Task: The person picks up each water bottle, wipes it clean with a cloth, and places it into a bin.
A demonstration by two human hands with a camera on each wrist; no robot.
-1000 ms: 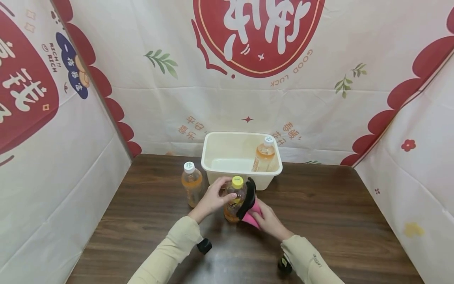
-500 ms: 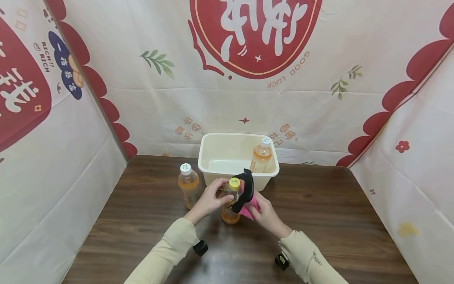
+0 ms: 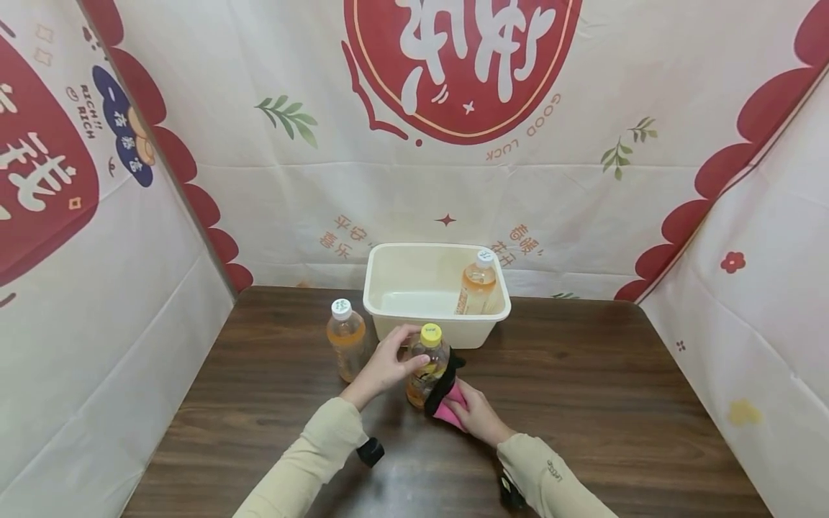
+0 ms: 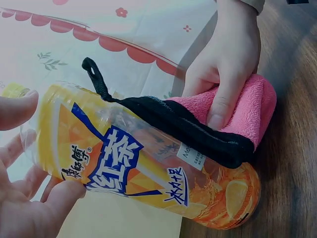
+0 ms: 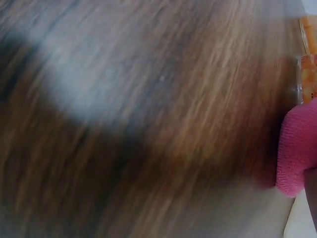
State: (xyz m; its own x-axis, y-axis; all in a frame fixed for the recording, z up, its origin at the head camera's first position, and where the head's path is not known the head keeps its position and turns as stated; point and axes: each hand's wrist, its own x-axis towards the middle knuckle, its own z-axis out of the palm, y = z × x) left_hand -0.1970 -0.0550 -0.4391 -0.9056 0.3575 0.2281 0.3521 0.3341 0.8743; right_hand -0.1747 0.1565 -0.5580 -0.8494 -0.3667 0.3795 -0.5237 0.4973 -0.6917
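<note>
Sitting lower than half a second ago, my pink cloth (image 3: 447, 414) is now lying along the right side of the yellow-capped bottle (image 3: 419, 383), which is standing before the cream bin (image 3: 466, 334). My left hand (image 3: 387, 360) is gripping its upper part between thumb and fingers.

Left wrist view: my right hand (image 4: 225, 64) is pinching the cloth. With the bottle's base unheld, hard pushing down there could be tipping it, I judge; the loose black loop (image 4: 100, 87) could be snagging my fingers.

Right wrist view: the table (image 5: 148, 124) is blurring; I cannot tell my fingers' position.
</note>
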